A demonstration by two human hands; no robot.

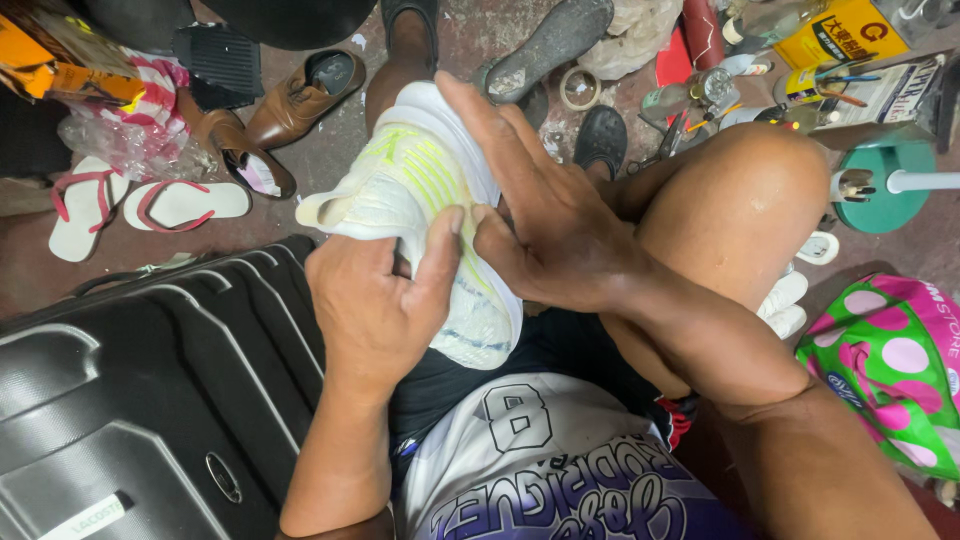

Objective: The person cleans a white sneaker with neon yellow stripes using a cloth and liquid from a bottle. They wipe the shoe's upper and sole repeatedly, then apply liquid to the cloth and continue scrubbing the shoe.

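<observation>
White mesh with neon-yellow streaks covers the sneaker (420,190) lying across the person's lap, toe pointing away. Left hand (375,300) clasps its near side, thumb pressed on the upper, fingers (440,245) closed around it. Right hand (545,215) lies flat along the sole edge, fingers stretched out, thumb pinching against the shoe. At the top right corner sits one yellow rectangular carton (840,30) with red and black print, beside a red cylinder (703,30). One green bag with pink dots (885,370) rests at the right edge. Two brown leather shoes (290,110) and two red-strapped white flip-flops (135,205) lie on the floor (330,150). One black ribbed suitcase (140,390) fills the lower left.
</observation>
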